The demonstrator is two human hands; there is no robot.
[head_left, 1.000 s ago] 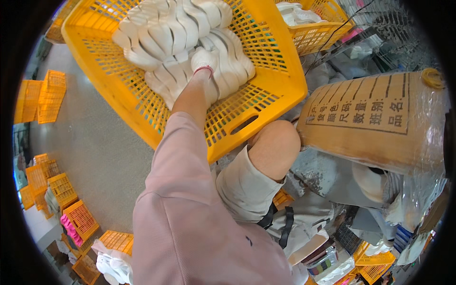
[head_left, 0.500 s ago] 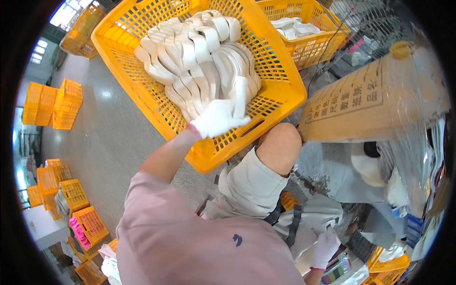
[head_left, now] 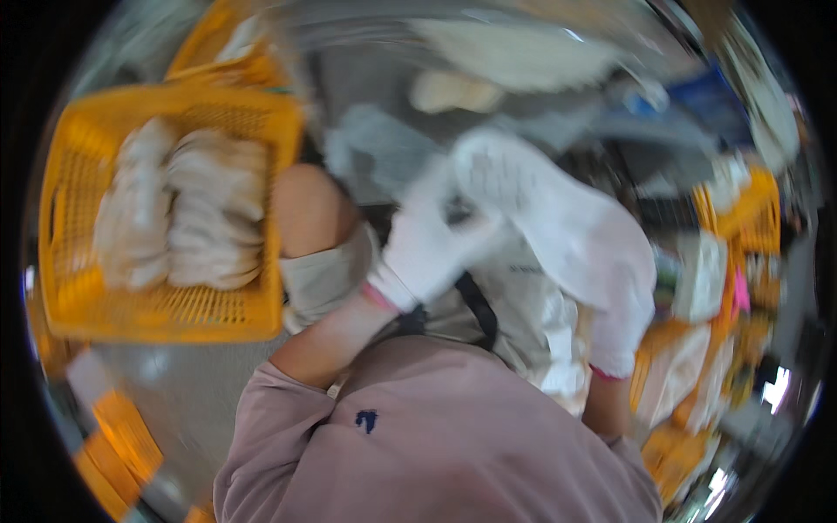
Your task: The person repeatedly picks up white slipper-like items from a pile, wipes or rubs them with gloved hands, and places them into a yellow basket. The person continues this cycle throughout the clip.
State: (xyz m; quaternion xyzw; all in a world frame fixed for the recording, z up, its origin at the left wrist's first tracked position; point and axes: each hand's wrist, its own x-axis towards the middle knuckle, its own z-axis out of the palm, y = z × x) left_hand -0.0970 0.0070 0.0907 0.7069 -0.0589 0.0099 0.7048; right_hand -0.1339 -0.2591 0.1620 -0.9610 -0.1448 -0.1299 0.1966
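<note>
A white, sole-shaped insole [head_left: 562,222] with grey printed marks at one end is held up over my lap. My left hand [head_left: 427,248], in a white glove with a pink cuff, has thumb and fingers curved at the marked end; motion blurs the fingertips. The gloved right hand [head_left: 623,327] grips the other end, its fingers partly hidden. To the left, a yellow basket [head_left: 166,331] holds rows of off-white insoles [head_left: 214,209] stacked close together. Pale sheet material [head_left: 514,288] lies across my lap beneath the hands.
My bare knee [head_left: 314,209] stands close beside the basket. Ahead is a blurred grey surface [head_left: 366,52] with a cream piece [head_left: 453,91] on it. Another yellow crate [head_left: 196,61] is behind the basket; more crates [head_left: 758,213] stand at the right.
The view has swung right, so the basket now appears at the left. My left hand has moved from the basket to the lap, and the right has come up with an insole.
</note>
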